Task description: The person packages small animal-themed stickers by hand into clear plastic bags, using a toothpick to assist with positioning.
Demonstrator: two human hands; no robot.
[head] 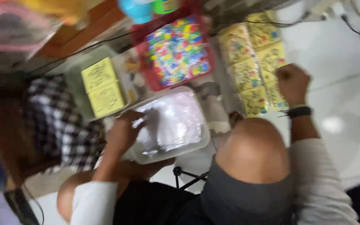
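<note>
Two hands (123,133), two yellow boxes (102,86)

Heavy motion blur over the whole frame, smeared diagonally; no sharp edges anywhere. Lighting bright, even, indoor, seemingly from above. White floor (338,54) at right is washed out, with a soft glare spot by the right hand (292,83). Clear plastic tub (196,143) shows whitish sheen, contents unreadable. Left hand (123,133) smeared. Top left corner and left edge darker, very soft. Shadows faint, mostly under the knee (253,146). Coloured tray (178,50) reduced to blotches.
</note>
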